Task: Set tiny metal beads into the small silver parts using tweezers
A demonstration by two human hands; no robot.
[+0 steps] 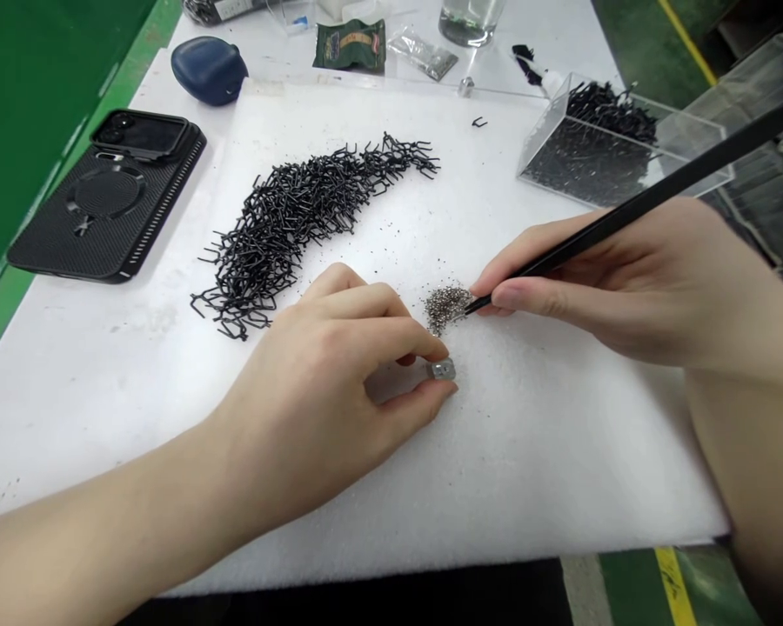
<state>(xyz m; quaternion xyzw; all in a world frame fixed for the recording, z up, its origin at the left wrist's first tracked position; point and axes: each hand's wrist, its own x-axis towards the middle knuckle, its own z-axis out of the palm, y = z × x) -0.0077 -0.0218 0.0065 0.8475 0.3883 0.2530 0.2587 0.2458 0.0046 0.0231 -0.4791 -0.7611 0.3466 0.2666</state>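
Between thumb and index finger, my left hand [339, 365] pinches a small grey metal block [442, 369] just above the white foam sheet [528, 469]. My right hand [626, 278] grips black tweezers [652, 204] that slant up to the right. Their tip touches the right side of a little heap of tiny shiny metal parts [445, 306], right beyond the block. Farther back and left of the heap lies a long curved pile of black bent pieces [313, 204], like small forks. One loose black piece [479, 123] rests apart from them.
At the right, a clear plastic box [541, 165] holds more black pieces. A black phone [104, 196] and a dark blue rounded case [209, 69] lie on the left. Along the back are a green packet [351, 46], a small clear bag [423, 52] and a glass [470, 22].
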